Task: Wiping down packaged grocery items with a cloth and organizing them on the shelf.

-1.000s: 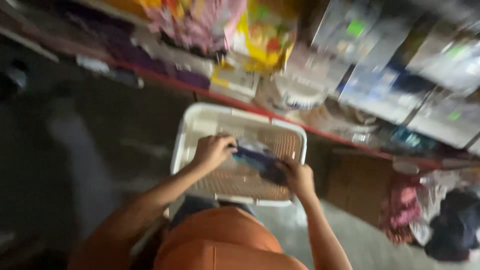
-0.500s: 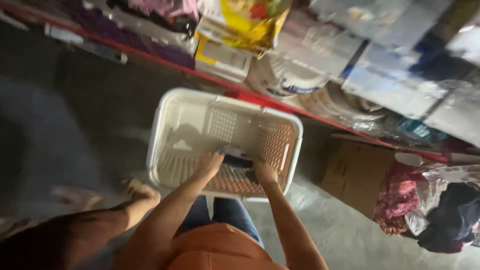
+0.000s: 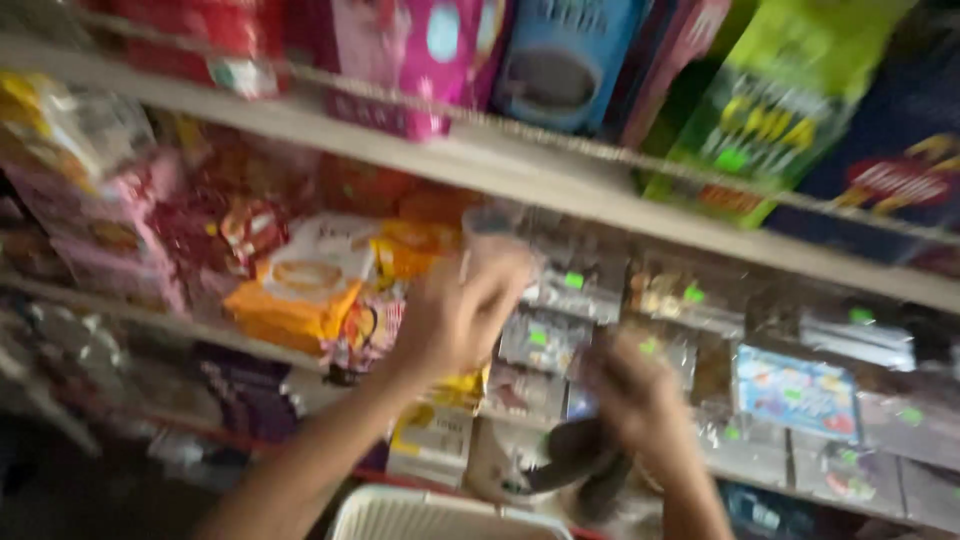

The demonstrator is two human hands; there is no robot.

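My left hand (image 3: pixel 455 315) closes round a clear packet (image 3: pixel 495 245) at the middle shelf (image 3: pixel 600 195); it looks light, crinkly, slippery, best pinched by its edges. My right hand (image 3: pixel 635 395), lower right, grips a dark soft thing (image 3: pixel 580 460) above the white basket (image 3: pixel 440 512).

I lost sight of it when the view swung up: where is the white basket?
In the head view only the rim of the white basket shows at the bottom edge, left of centre, below the left hand and the right hand raised at the shelves.
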